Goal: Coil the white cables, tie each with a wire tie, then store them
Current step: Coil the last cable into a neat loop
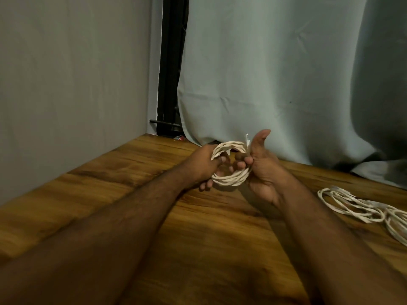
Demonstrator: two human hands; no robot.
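A coiled white cable (231, 178) is held above the wooden table (136, 194) between both hands. My left hand (203, 166) grips the coil's left side, fingers curled through the loop. My right hand (262, 170) pinches the coil's right side, thumb raised, with a thin pale strip (247, 139), perhaps a wire tie, sticking up beside the thumb. A second white cable (350, 204) lies in loose loops on the table to the right. A further white coil (397, 225) lies at the right edge, cut off by the frame.
A grey wall stands at the left. A pale curtain (275, 73) hangs behind the table down to its back edge. A dark frame (171, 67) shows between wall and curtain.
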